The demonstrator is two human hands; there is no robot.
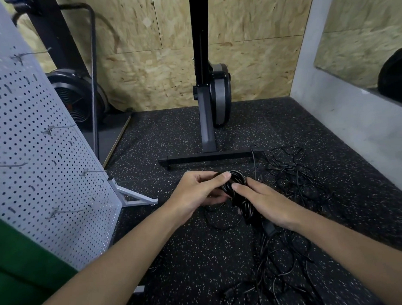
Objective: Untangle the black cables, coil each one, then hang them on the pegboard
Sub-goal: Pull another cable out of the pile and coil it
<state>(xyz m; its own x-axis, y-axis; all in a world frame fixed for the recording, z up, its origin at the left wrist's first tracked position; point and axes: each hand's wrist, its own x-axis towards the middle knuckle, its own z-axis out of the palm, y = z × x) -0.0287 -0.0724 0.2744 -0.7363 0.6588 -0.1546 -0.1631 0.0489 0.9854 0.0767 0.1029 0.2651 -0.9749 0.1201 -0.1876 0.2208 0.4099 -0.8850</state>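
A coiled black cable (241, 198) sits between both hands above the speckled floor. My left hand (197, 192) grips the coil's top end, thumb over the loops. My right hand (265, 201) wraps around the coil's lower right side, with a black plug (269, 227) sticking out below its palm. A tangle of loose black cables (294, 177) lies on the floor to the right, and more tangled cables (278, 272) spread toward me. The white pegboard (39, 160) stands tilted at the left with several metal hooks (59, 128) and nothing hanging on them.
An exercise machine's black stand (207, 156) crosses the floor just beyond the hands. A fan-wheel machine (76, 98) stands behind the pegboard. The pegboard's white foot (137, 197) juts out on the floor. A grey wall (356, 120) bounds the right side.
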